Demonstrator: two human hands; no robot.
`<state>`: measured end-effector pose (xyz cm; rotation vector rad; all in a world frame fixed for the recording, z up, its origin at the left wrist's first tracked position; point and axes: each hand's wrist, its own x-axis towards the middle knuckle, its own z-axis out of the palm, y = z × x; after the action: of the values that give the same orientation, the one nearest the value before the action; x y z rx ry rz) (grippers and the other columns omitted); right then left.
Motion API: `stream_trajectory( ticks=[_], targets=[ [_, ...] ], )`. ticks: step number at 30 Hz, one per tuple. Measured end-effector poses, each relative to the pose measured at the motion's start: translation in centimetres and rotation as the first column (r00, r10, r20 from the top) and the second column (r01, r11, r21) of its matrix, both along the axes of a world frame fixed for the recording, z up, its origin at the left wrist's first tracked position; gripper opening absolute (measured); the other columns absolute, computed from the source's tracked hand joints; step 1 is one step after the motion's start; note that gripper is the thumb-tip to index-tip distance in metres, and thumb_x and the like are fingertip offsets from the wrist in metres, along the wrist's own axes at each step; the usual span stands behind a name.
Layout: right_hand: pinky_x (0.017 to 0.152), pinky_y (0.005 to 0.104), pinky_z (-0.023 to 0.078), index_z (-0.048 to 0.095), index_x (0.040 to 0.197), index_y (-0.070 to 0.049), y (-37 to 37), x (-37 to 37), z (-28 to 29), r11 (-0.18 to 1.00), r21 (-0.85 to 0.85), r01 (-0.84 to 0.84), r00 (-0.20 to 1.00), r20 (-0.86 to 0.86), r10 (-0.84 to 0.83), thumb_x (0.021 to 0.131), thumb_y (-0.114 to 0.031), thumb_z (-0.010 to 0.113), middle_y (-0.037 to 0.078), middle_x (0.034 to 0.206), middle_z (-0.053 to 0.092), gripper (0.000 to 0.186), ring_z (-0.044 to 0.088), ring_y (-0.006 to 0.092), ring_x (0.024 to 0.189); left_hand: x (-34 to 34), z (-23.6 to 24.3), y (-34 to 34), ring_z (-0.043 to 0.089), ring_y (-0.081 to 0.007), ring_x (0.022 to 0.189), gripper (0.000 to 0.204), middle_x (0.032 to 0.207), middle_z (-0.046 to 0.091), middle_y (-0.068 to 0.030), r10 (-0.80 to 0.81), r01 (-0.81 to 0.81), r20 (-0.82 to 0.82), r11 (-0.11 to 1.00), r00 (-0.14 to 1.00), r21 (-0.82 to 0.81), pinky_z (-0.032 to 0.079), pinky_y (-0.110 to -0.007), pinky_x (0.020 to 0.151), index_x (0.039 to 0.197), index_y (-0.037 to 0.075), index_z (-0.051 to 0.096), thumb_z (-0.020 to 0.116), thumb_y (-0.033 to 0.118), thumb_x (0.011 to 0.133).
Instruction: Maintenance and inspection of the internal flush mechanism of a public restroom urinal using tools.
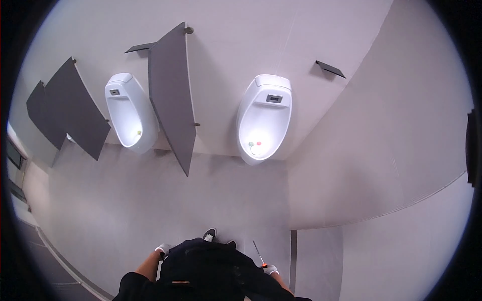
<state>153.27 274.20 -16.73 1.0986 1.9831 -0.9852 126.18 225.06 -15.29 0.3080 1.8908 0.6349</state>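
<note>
My right hand (271, 270), in a white glove, is closed around the orange handle of what looks like a screwdriver (258, 252). Its long thin metal shaft points forward over the floor. On the other side of my body, my left hand (163, 248) hangs by my dark clothing, also in a white glove. Its fingers are too small and partly hidden to read. Farther ahead, a white urinal (265, 119) is fixed to the wall, with a small green piece and a red one in its bowl. Both hands are well apart from it.
A second urinal (125, 111) hangs to the left, behind a grey divider panel (173, 95). More grey panels (75, 108) stand farther left. Small dark shelves (330, 69) jut from the wall. A side wall (381, 130) rises at right. My shoes (210, 234) are on the grey floor.
</note>
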Motion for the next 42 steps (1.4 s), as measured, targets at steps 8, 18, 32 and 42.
stream_trajectory(
  ticks=[8, 18, 32, 42],
  targets=[
    [0.067, 0.0297, 0.049, 0.069, 0.091, -0.003, -0.1, -1.8, 1.8, 0.998, -0.061, 0.035, 0.999, -0.038, -0.037, 0.070, -0.029, 0.075, 0.006, 0.077, 0.068, 0.034, 0.062, 0.0142, 0.070, 5.6, -6.4, -3.9, 0.057, -0.0148, 0.101, 0.032, 0.113, 0.063, -0.0077, 0.483, -0.483, 0.095, 0.875, 0.871, -0.024, 0.042, -0.030, 0.089, 0.115, 0.013, 0.061, 0.054, 0.031, 0.089],
    [0.076, 0.0344, 0.050, 0.070, 0.100, -0.014, 3.4, -2.7, -4.8, 0.985, 0.005, -0.173, 0.984, -0.038, 0.174, 0.067, -0.051, 0.071, 0.010, 0.088, 0.070, 0.050, 0.066, 0.0233, 0.086, 4.9, -8.7, -1.2, 0.057, -0.0130, 0.091, 0.046, 0.101, 0.065, -0.0014, 0.700, -0.727, 0.244, 0.685, 0.671, 0.036, 0.043, -0.031, 0.086, 0.114, -0.001, 0.059, 0.055, 0.039, 0.093],
    [0.076, 0.0291, 0.049, 0.069, 0.095, -0.006, 3.3, -6.8, -2.7, 0.992, 0.014, -0.125, 0.982, -0.138, 0.125, 0.073, -0.044, 0.074, 0.005, 0.083, 0.069, 0.044, 0.062, 0.0129, 0.078, 4.6, -21.1, -4.8, 0.054, -0.0130, 0.079, 0.023, 0.093, 0.068, -0.0061, 0.532, -0.518, -0.085, 0.843, 0.842, 0.146, 0.047, -0.032, 0.081, 0.102, 0.007, 0.067, 0.064, 0.014, 0.080],
    [0.072, 0.0258, 0.047, 0.069, 0.091, -0.002, -1.6, -9.2, 6.0, 0.937, -0.020, 0.349, 0.899, -0.275, -0.341, 0.071, -0.039, 0.080, 0.002, 0.079, 0.067, 0.044, 0.057, 0.0094, 0.071, -7.2, -24.6, -2.7, 0.064, -0.0335, 0.093, 0.039, 0.094, 0.066, -0.0205, -0.212, 0.155, -0.287, 0.966, 0.934, -0.209, 0.049, -0.040, 0.073, 0.089, 0.008, 0.069, 0.058, 0.042, 0.075]
  ],
)
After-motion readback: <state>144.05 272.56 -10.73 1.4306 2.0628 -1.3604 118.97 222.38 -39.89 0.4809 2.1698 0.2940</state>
